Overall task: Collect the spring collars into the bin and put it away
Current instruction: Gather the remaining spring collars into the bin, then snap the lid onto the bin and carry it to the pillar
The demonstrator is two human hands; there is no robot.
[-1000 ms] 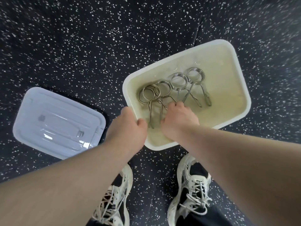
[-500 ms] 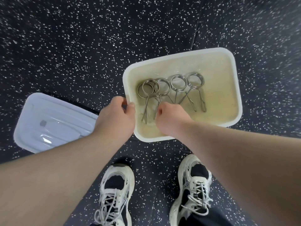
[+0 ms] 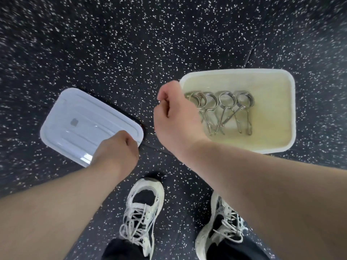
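Observation:
A cream plastic bin (image 3: 237, 72) sits on the floor at the right. Several metal spring collars (image 3: 227, 104) lie side by side inside it, rings pointing away from me. The bin's translucent white lid (image 3: 78, 117) lies flat on the floor to the left. My left hand (image 3: 116, 147) is curled over the lid's near right corner; its fingertips are hidden, so I cannot tell whether they grip the edge. My right hand (image 3: 174, 113) hovers above the bin's left rim, loosely curled with nothing in it, and hides the leftmost collar's handles.
The floor is black rubber matting with white flecks, with seams running between the lid and the bin. My two white and black sneakers (image 3: 142, 203) stand close below the hands.
Both hands have left the bin. The left hand went left to the lid's corner and the right hand rose out of the bin to its left rim. The view shifted left.

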